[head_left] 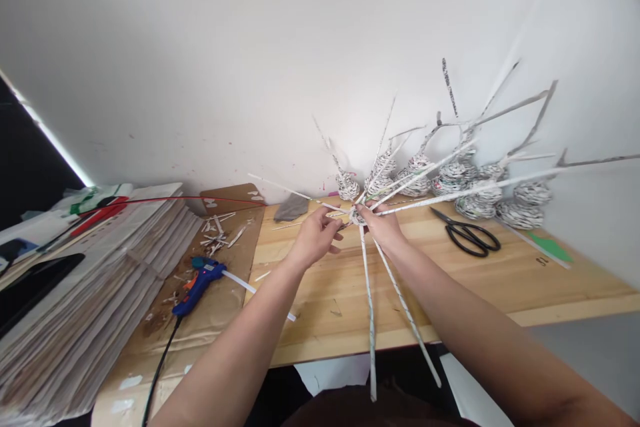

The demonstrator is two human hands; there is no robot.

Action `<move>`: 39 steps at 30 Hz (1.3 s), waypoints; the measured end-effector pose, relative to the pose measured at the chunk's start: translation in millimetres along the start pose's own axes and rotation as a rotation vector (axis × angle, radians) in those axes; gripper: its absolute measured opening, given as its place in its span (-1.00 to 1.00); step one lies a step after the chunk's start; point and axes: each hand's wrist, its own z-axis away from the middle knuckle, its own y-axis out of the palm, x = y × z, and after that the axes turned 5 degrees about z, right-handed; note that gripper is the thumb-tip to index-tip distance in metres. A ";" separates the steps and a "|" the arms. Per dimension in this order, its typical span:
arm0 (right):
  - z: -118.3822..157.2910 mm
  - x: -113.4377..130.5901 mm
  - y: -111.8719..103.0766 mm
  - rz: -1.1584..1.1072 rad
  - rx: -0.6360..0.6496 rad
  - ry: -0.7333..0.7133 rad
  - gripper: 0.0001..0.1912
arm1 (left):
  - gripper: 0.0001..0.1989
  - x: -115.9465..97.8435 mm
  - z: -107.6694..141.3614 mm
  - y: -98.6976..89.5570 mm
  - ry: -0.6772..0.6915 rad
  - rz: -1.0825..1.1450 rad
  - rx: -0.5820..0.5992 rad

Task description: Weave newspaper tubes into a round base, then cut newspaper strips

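Observation:
Rolled paper sticks (371, 320) fan out in all directions from a small woven hub (358, 215) above the table. My right hand (381, 223) grips this hub from the right, thumb on top. On the other side, my left hand (320, 235) has its fingers closed around a paper stick near the hub. Two of the sticks point down toward my body, and others reach left, up and far right. Behind the hub stand several woven paper gourds (417, 175) with long stems, against the wall.
Black scissors (470, 235) lie on the wooden table (320, 307) at right, near a green piece (550, 247). At left, a blue glue gun (200, 287) rests on stained cardboard (230, 307) with paper scraps. Beyond it rises a tall paper stack (115, 300). A grey cloth (291, 207) lies by the wall.

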 end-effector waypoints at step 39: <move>9.1 -36.5 13.1 0.148 0.317 -0.015 -0.78 | -0.56 52.3 -38.3 -6.7 -0.116 0.414 -0.048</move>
